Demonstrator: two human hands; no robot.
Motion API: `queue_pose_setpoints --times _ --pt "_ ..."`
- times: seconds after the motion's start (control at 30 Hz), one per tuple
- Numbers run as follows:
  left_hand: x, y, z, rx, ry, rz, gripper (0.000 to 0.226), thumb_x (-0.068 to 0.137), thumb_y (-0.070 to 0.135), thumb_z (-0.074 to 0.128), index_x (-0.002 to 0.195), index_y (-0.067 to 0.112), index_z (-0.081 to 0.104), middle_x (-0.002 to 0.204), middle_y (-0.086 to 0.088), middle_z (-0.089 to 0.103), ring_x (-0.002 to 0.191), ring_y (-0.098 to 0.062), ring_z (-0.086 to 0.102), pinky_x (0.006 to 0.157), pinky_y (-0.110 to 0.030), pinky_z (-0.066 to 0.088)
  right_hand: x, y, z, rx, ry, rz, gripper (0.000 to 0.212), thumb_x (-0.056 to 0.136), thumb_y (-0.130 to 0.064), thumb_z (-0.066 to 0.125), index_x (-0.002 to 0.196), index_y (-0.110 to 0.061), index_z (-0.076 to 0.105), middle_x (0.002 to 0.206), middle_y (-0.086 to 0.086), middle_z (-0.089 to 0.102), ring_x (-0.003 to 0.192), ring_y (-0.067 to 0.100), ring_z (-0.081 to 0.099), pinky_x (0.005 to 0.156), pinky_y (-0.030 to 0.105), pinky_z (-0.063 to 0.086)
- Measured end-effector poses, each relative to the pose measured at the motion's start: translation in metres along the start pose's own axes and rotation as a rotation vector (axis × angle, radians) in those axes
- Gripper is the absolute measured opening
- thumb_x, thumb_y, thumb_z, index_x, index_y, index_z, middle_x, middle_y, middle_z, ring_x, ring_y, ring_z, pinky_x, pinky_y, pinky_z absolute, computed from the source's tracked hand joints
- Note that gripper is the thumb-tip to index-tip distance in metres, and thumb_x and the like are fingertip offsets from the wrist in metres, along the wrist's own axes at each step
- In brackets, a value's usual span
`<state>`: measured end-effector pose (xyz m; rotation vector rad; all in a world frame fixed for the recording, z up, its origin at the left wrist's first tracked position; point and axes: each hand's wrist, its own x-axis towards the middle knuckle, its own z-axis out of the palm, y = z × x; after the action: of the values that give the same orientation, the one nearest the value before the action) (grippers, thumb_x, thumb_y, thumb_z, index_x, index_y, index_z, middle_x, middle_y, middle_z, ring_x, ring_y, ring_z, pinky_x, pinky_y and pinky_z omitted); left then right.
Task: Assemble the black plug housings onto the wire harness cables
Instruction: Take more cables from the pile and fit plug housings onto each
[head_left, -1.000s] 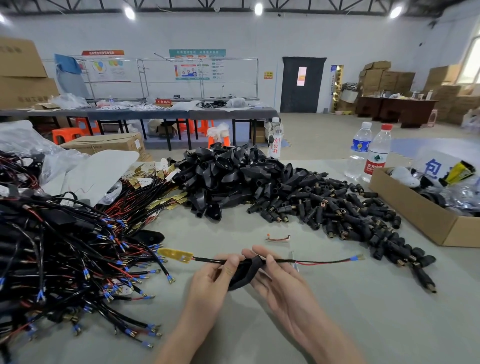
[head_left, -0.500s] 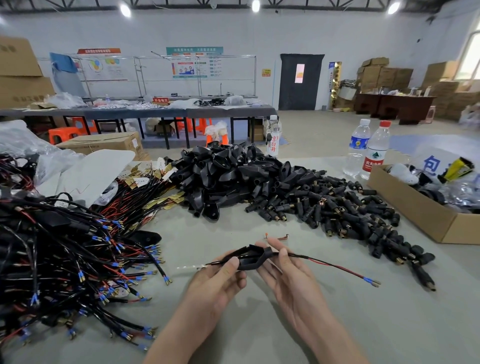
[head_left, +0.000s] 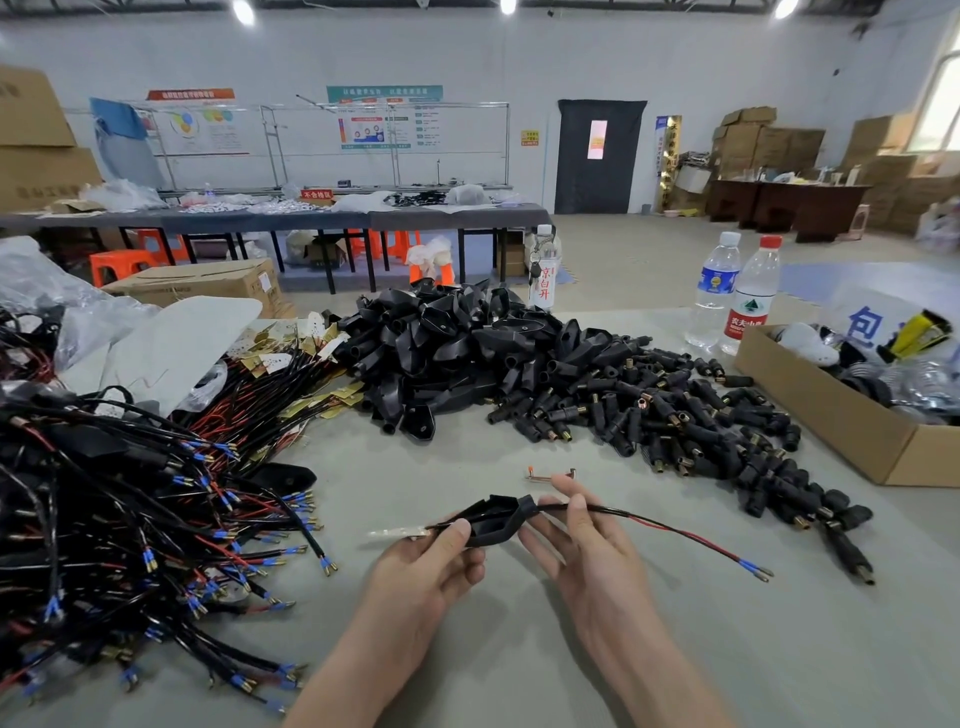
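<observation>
Your left hand (head_left: 431, 566) pinches the plug housing (head_left: 493, 519), likely light and stiff. Your right hand (head_left: 587, 551) pinches its limp cable (head_left: 675, 530); grip near the neck.

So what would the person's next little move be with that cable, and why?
Probably the right hand draws the cable rightward through the black housing, which the left hand holds: the pale tab end sticks out left of it, unseated.

Table (head_left: 779, 649), tangle of harness cables (head_left: 130, 519) at 9 o'clock, heap of plug housings (head_left: 457, 353) at 12 o'clock, spread of connectors (head_left: 675, 415) touching it at 2 o'clock, two bottles (head_left: 717, 291) behind these, cardboard box (head_left: 831, 415) at 3 o'clock, single housing (head_left: 493, 519) on a cable (head_left: 675, 530) near 6 o'clock, between left hand (head_left: 426, 577) and right hand (head_left: 587, 561).
</observation>
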<state>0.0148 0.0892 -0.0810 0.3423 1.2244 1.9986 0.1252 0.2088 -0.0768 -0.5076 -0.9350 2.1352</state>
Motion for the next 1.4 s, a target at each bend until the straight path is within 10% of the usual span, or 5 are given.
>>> queue_pose_setpoints --times 0.53,0.8,1.4 --pt "-0.001 0.001 -0.003 0.085 -0.026 0.000 0.049 0.085 -0.006 0.067 0.126 0.014 0.049 0.093 -0.010 0.074 0.078 -0.021 0.069 0.069 -0.031 0.058 0.008 0.002 -0.006 0.099 0.148 0.012 0.026 0.103 -0.026 0.046 0.111 -0.013 0.067 0.102 0.017 0.071 0.097 0.031 0.072 0.075 0.037 0.062" --pt "0.000 0.004 -0.004 0.005 0.066 0.007 0.021 0.097 0.014 0.059 0.115 0.004 0.062 0.087 -0.012 0.071 0.074 -0.026 0.069 0.063 -0.032 0.058 0.011 -0.002 -0.010 0.147 0.233 -0.042 0.028 0.105 -0.026 0.043 0.105 -0.014 0.068 0.088 0.010 0.071 0.086 0.026 0.073 0.074 0.036 0.063" --pt "0.001 0.002 -0.011 0.404 0.133 0.272 0.013 0.095 0.003 0.060 0.107 0.009 0.063 0.068 -0.005 0.070 0.056 -0.013 0.059 0.051 -0.023 0.050 -0.001 0.018 0.006 -0.229 0.003 0.007 0.012 0.093 -0.010 0.065 0.104 -0.008 0.063 0.082 0.006 0.071 0.092 0.027 0.074 0.071 0.028 0.059"
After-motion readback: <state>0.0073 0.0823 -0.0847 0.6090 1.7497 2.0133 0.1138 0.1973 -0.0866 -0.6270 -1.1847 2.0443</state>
